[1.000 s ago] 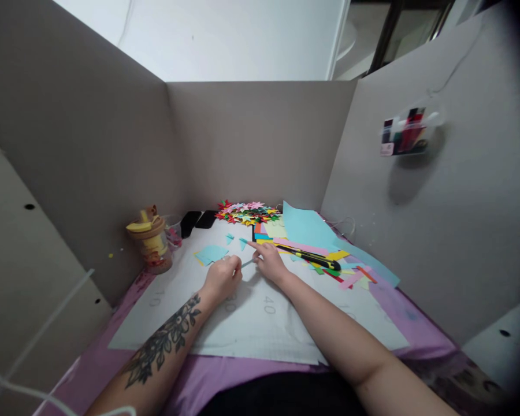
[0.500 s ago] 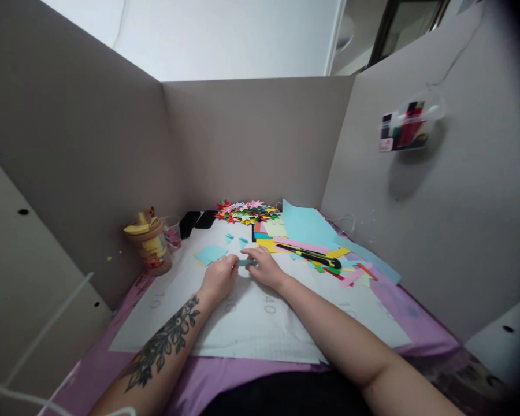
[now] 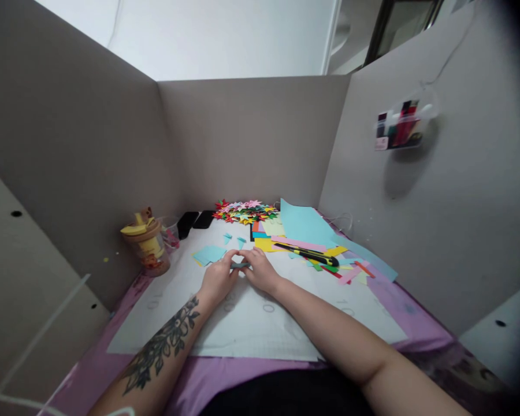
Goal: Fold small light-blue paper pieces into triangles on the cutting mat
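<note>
Between my two hands is a small folded piece of light blue paper (image 3: 240, 265), pinched at both ends a little above the white sheet (image 3: 260, 335). My left hand (image 3: 219, 278) grips its left end, fingers closed. My right hand (image 3: 260, 270) closes on the right end, and the fingertips of both hands nearly meet. Part of the paper is hidden by the fingers. Just beyond my hands stand two small folded blue paper pieces (image 3: 241, 241). Left of them lie blue paper squares (image 3: 210, 255) with a yellow edge showing underneath.
A yellow and black utility knife (image 3: 314, 256) lies on coloured paper strips at the right. Folded paper stars (image 3: 245, 211) are heaped at the back, beside a large blue sheet (image 3: 305, 224). A lidded cup (image 3: 151, 245) and two black phones (image 3: 203, 219) are at the left. Grey panels (image 3: 251, 133) enclose the table.
My hands have drawn closer together around the blue paper, and the right fingers have curled in more. The whole view has shifted slightly.
</note>
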`<control>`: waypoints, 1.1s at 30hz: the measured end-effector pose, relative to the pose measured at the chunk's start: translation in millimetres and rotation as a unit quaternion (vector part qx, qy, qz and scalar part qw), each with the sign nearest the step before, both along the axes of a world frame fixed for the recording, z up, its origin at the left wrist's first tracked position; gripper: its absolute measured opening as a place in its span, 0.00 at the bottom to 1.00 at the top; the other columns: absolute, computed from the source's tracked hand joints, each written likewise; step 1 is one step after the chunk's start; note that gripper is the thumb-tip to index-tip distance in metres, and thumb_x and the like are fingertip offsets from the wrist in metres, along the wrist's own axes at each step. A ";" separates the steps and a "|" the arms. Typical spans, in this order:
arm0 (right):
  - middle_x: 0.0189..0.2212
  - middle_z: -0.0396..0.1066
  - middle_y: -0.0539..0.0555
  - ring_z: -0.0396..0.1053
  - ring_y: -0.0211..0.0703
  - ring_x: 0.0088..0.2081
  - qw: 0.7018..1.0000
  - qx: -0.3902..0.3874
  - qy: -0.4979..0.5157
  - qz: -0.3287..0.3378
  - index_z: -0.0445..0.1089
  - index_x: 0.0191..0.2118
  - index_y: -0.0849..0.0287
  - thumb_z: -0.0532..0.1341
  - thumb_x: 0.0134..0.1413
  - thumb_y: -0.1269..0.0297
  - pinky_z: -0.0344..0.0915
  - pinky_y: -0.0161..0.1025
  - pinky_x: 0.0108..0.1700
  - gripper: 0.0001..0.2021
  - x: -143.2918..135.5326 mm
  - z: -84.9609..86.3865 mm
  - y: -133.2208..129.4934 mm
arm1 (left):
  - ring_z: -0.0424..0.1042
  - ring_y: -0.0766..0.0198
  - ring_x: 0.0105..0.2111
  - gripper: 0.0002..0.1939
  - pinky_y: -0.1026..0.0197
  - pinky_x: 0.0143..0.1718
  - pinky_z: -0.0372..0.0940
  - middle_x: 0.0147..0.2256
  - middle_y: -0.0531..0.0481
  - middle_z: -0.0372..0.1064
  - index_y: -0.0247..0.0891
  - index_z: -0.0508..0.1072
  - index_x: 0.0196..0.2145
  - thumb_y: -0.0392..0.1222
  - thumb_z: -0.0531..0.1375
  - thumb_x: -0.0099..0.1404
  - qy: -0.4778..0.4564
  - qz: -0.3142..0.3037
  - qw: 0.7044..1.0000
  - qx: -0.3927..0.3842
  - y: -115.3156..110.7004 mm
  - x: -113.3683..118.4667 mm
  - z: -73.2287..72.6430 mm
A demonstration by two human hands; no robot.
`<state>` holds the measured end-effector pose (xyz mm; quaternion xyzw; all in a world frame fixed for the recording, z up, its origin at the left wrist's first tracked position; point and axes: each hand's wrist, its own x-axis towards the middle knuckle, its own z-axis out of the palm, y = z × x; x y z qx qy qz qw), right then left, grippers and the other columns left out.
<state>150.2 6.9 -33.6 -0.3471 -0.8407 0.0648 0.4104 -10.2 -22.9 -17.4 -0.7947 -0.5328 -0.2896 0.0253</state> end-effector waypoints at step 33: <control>0.33 0.71 0.52 0.63 0.47 0.40 1.000 0.017 0.016 -0.012 0.58 0.52 0.57 0.57 0.46 0.78 0.55 0.49 0.51 0.25 0.1 -2.1 1.5 | 0.72 0.61 0.33 0.23 0.63 0.34 0.61 0.33 0.52 0.71 0.39 0.56 0.52 0.34 0.54 0.59 -0.031 -0.020 0.999 -0.024 -2.2 1.0 2.4</control>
